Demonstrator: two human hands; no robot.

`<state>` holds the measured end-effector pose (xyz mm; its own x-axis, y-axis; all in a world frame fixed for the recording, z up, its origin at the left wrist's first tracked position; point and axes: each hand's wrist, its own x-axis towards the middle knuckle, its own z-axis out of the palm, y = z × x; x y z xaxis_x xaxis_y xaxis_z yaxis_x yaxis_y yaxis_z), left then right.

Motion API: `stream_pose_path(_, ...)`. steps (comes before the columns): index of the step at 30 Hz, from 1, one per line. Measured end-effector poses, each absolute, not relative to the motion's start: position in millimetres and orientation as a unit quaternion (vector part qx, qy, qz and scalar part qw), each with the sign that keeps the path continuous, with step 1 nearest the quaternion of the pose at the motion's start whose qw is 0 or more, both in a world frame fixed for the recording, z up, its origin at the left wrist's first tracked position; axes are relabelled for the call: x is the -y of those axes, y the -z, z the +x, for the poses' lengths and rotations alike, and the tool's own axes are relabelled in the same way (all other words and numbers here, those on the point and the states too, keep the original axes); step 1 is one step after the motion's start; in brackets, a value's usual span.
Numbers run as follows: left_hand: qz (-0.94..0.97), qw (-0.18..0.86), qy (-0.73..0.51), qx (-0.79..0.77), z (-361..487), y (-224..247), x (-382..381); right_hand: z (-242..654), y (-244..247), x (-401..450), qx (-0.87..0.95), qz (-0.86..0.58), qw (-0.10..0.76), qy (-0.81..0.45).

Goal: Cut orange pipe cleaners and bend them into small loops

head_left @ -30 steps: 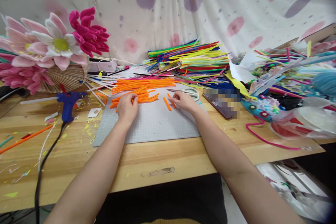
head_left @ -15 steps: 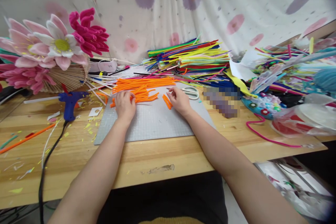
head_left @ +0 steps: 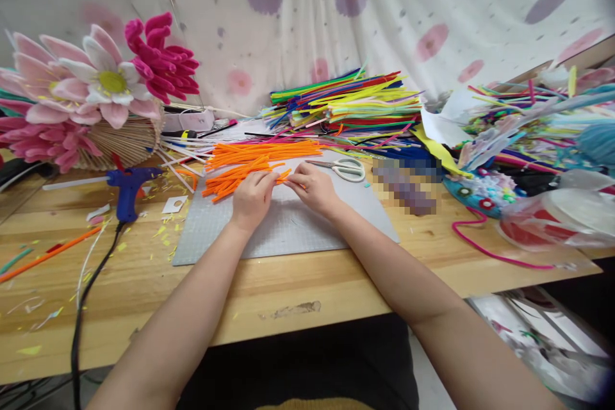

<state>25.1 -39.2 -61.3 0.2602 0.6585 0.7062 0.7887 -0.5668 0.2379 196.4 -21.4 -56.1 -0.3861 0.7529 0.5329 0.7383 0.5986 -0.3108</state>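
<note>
Near the centre of the frame, short orange pipe-cleaner material (head_left: pixel 284 175) is pinched between the fingertips of the left hand (head_left: pixel 252 197) and right hand (head_left: pixel 314 188), each grip narrow. Orange pipe cleaners (head_left: pixel 225 180) are heaped left of centre; scissors (head_left: pixel 349 171) are laid right of centre on the grey cutting mat (head_left: pixel 298 234).

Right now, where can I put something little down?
Mostly bare: the near half of the grey mat and the wooden table before it, between the forearms; also wood between the right forearm and pink stem. Crowded: behind the orange stems, around the blue glue gun.
</note>
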Motion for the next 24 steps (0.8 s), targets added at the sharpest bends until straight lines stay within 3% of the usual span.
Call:
stream_pose_path(4, -0.739, 0.027, 0.428, 0.520, 15.1, 62.4, 35.1, 207.4, 57.1, 12.9, 0.758, -0.494, 0.426, 0.012)
stream_pose_path(7, -0.691, -0.070, 0.476, 0.540, 15.0, 65.6, 33.7, 209.0, 59.9, 7.4, 0.750, -0.501, 0.431, -0.039)
stream_pose_path(11, -0.539, -0.346, 0.559, 0.527, 31.3, 72.0, 37.7, 203.0, 66.4, 4.8, 0.767, -0.434, 0.401, -0.251)
stream_pose_path(14, -0.443, -0.518, 0.548, 0.484, 43.8, 71.4, 44.0, 198.9, 67.8, 8.0, 0.723, -0.385, 0.391, -0.420)
stream_pose_path(19, -0.417, -0.622, 0.484, 0.454, 47.3, 64.5, 50.9, 195.8, 62.5, 14.8, 0.624, -0.365, 0.412, -0.555)
stream_pose_path(24, -0.417, -0.662, 0.436, 0.445, 42.7, 63.6, 50.0, 195.7, 63.1, 12.4, 0.626, -0.398, 0.420, -0.522)
